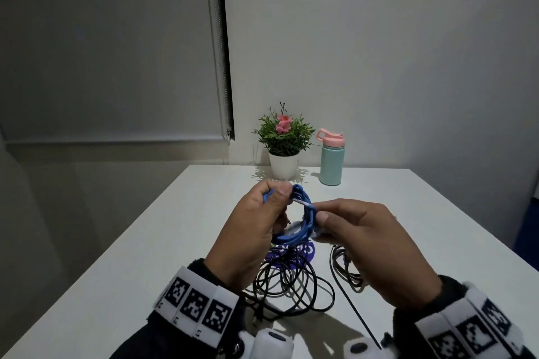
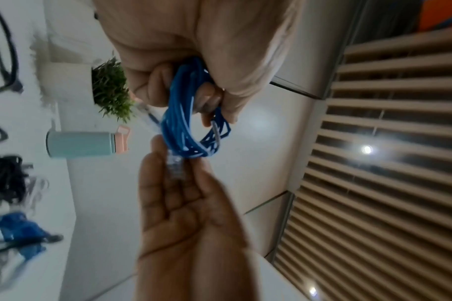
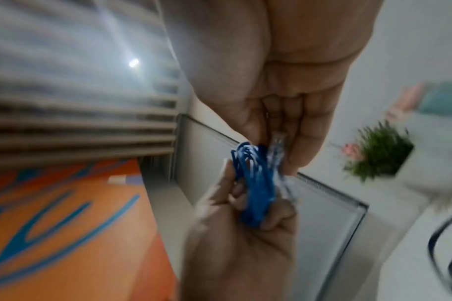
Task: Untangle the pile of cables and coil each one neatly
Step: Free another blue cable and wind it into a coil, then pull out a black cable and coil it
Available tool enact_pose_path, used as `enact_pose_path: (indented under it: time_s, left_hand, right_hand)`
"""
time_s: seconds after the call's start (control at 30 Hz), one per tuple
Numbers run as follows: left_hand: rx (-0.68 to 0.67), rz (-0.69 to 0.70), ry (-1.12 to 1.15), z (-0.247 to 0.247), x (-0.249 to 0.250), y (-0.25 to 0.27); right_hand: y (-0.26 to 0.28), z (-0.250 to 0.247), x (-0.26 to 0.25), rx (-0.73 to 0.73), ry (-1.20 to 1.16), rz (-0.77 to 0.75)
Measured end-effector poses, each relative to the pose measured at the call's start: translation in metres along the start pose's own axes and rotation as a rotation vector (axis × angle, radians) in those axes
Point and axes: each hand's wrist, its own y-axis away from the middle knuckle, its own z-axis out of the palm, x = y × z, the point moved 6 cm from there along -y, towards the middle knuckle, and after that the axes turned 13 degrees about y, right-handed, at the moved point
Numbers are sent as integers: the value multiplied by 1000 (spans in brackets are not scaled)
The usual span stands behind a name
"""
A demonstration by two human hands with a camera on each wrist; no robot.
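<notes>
A white table [image 1: 140,242] is carrying everything. A potted plant [image 1: 283,151] and a mint bottle with a pink lid [image 1: 331,160] are standing side by side at its far edge. Loose black cables [image 1: 291,285] are lying tangled near the front, partly covering a purple sticker [image 1: 303,252].

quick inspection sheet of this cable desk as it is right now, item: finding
surface: white table, lit from above, hand shadows near the front edge
job's things: blue cable coiled into a ring, held up between both hands; its clear plug at the right fingers
clutter: potted plant and teal bottle at the far edge, apart from each other; purple sticker under the cables
grippers: left hand grips the coil; right hand pinches the plug end
cables: black cables loose and overlapping on the table, a second bunch to their right
surroundings: window blind, plain wall
</notes>
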Motion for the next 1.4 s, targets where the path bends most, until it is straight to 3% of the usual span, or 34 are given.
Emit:
enact_pose_path:
  time_s: [0.03,0.1,0.2,0.27,0.33,0.47,0.57,0.7,0.83,0.93,1.03,1.13,1.23,1.33,1.4]
  left_hand:
    - [6,38,-43,-2,1,0]
    - [-14,114,-116,-2,3,0]
    - [-74,180,-240,4,-1,1]
    - [-29,279,-353,1,0,3]
    - [59,321,-373,-6,-1,3]
    - [124,38,-23,-12,-20,0]
    - [110,-154,251,-12,-29,-3]
    - [77,-172,333,-15,-30,-3]
    - [127,-85,32,-28,-28,6]
    - [83,-87,-221,-39,-36,25]
    - [88,-199,-234,-56,-49,44]
    - [59,-265,-237,-66,-56,61]
    - [-39,-281,-396,-68,-68,74]
    - [-57,-336,-371,-71,-80,76]
    - [-71,-371,-338,-72,-85,77]
  right_hand:
    - [0,4,1,-52,-152,46]
    - [1,8,-2,-86,-235,10]
    - [0,8,6,62,-241,0]
    - [-1,12,18,149,-349,41]
    - [-1,23,28,132,-517,103]
    - [-2,37,34,-11,-677,160]
    - [-3,38,31,-68,-527,122]
    - [2,44,21,-159,-423,43]
    - [4,40,19,-174,-198,-5]
    - [11,43,25,-223,-89,43]
    - [17,30,33,-227,11,85]
    - [12,-6,41,-169,279,80]
    - [-12,-49,49,-75,466,148]
    - [-46,-77,63,-25,615,231]
    - [-66,-86,74,-10,573,310]
